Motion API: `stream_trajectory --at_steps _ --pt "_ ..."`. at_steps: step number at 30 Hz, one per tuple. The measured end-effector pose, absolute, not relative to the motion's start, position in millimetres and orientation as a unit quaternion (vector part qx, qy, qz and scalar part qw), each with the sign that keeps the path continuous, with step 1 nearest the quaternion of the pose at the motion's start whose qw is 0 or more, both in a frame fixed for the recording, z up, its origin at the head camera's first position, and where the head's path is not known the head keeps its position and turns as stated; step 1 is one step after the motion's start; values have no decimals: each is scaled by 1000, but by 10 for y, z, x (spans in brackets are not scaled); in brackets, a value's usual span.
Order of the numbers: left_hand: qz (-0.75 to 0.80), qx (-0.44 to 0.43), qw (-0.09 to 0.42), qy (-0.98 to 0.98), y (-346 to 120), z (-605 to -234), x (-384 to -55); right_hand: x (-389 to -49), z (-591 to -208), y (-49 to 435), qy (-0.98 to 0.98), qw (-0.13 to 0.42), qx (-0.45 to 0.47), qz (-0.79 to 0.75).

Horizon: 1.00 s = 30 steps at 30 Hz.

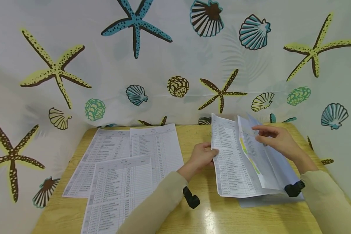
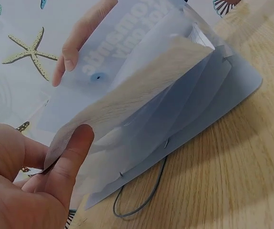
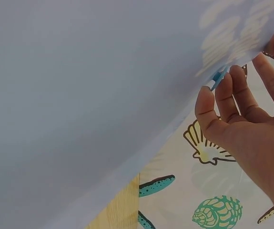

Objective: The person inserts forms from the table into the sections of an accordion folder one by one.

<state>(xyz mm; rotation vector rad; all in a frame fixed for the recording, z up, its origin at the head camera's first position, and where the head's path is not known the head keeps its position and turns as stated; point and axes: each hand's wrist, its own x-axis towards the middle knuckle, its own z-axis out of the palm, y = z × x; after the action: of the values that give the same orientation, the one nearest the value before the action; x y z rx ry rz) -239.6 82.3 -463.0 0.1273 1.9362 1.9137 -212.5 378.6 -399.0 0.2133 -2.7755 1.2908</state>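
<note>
At the right of the table, a translucent bluish plastic folder (image 1: 282,164) stands partly opened, with several papers inside. My left hand (image 1: 199,158) pinches the left edge of a printed sheet (image 1: 232,159) between thumb and fingers. This sheet bends upright in front of another sheet with yellow and green marks (image 1: 253,161). My right hand (image 1: 276,138) holds the upper edge of the folder's cover, its fingers curled beside a round blue button (image 3: 218,78). In the left wrist view, a thin cord (image 2: 148,200) loops from the folder's lower edge.
Three printed sheets lie overlapping at the left of the wooden table (image 1: 193,133): a back left sheet (image 1: 84,175), a back right sheet (image 1: 166,146) and a front sheet (image 1: 114,191). A cloth with starfish and shells (image 1: 175,58) hangs behind and beside the table.
</note>
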Motion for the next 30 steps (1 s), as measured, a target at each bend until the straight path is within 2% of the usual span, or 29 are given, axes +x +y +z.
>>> stream_trajectory --at_steps 12,30 --pt "703 15 206 680 874 -4532 -2469 -2151 -3979 3807 -905 29 65 419" --pt "701 30 241 670 1116 -4607 -2431 -2146 -4000 3822 -906 31 65 418"
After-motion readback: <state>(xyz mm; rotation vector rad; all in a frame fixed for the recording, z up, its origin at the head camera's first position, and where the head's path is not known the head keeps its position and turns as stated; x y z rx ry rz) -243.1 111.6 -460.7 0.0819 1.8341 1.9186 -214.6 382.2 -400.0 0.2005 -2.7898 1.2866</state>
